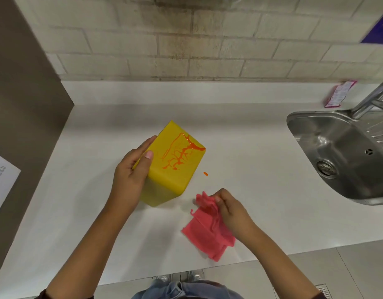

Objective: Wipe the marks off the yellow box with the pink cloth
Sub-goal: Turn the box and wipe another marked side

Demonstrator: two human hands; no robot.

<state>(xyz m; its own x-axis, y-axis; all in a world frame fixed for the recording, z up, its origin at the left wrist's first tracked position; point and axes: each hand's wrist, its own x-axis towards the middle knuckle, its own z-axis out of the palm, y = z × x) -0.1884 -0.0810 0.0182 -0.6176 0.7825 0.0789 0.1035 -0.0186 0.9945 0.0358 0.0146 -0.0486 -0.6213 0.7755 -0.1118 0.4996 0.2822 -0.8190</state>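
Pink cloth (pixel 207 231) seemingly pinched between right fingers (pixel 223 194).

One yellow box (pixel 171 171): plain bright yellow, top face carrying orange marks (pixel 179 156) in a branching, veined pattern. One orange drop (pixel 205 173) on the white surface (pixel 240 137). One pink cloth (pixel 207 231): uniform coral pink, unpatterned. Steel sink (pixel 328 134): silver-grey. Wall (pixel 272 29): cream brick pattern, brownish stain at centre. Sign (pixel 378 26): purple, white lettering. Packet (pixel 339 93): pink and white. Paper (pixel 2 175): white, dark print.
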